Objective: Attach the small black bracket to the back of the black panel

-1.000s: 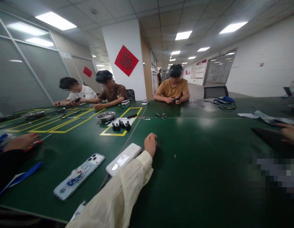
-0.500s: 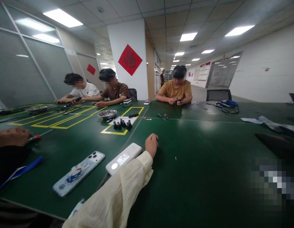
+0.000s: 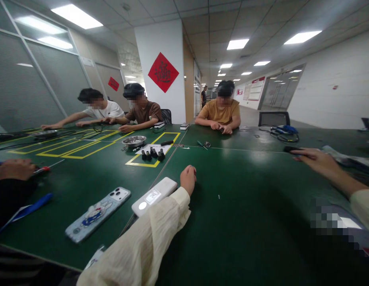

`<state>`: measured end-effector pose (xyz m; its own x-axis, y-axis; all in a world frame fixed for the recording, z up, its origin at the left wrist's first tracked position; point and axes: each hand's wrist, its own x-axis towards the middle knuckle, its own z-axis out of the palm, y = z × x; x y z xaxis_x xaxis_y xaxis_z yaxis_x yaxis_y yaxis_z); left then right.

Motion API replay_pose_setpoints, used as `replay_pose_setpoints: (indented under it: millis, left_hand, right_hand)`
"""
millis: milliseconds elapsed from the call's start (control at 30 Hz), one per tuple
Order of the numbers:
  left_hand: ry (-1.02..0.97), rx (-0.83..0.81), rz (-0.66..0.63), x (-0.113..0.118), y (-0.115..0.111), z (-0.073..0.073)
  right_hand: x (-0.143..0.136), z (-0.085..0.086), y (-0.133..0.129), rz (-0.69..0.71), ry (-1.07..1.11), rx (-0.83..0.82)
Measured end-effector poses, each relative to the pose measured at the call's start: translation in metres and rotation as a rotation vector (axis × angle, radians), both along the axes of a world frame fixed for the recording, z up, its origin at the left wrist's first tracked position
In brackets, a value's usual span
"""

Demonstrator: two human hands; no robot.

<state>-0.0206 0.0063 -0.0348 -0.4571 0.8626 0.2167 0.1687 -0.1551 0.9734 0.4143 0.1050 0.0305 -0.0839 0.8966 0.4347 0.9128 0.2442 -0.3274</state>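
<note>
My left hand (image 3: pixel 188 179) rests on the green table (image 3: pixel 232 222) with its fingers curled inward; whether anything is inside them is hidden. Just left of its wrist lies a white power bank (image 3: pixel 154 196), partly under my cream sleeve. Further left is a phone in a light blue cartoon case (image 3: pixel 98 214). At the right, my right hand (image 3: pixel 317 161) reaches over the table, its fingers closed on a small dark object (image 3: pixel 291 149) that I cannot make out.
Black cylindrical parts (image 3: pixel 153 153) stand on paper inside a yellow taped frame, beside a metal bowl (image 3: pixel 134 141). Small green-handled pliers (image 3: pixel 201 143) lie further back. A neighbour's hand (image 3: pixel 16 169) is at the left edge. Several people sit across the table.
My right hand has come into view from the right with a dark object. My left hand has stayed nearly still. Across the table, the people's hands have shifted.
</note>
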Motion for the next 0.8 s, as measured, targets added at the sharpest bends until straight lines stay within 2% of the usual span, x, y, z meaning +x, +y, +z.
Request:
replay_pose_setpoints:
  millis: [133,267,367,467,567,667,733,800]
  left_hand:
    - [0.023,0.013,0.037,-0.004,0.002,-0.001]
    - [0.015,0.002,0.128,-0.009,0.003,-0.002]
    - [0.053,0.013,0.205,-0.011,0.003,-0.002]
    - [0.106,0.048,0.239,-0.012,0.004,-0.002]
    - [0.124,0.051,0.228,-0.013,0.005,-0.003]
    - [0.113,0.050,0.225,-0.012,0.005,-0.003]
    - [0.108,0.059,0.229,-0.011,0.003,-0.001]
    - [0.123,0.076,0.219,-0.009,0.002,0.001]
  right_hand:
    - [-0.116,-0.023,-0.027,0.440,0.069,-0.125]
    - [-0.199,-0.048,-0.061,0.847,0.028,-0.206]
    - [-0.241,-0.056,-0.081,0.950,0.100,-0.270]
    - [-0.270,-0.055,-0.095,1.009,0.138,-0.359]
    - [-0.279,-0.052,-0.098,1.085,0.161,-0.418]
    - [-0.258,-0.045,-0.080,1.022,0.233,-0.360]
    - [-0.227,-0.034,-0.056,0.818,0.203,-0.278]
    - [-0.186,-0.021,-0.027,0.464,0.021,-0.171]
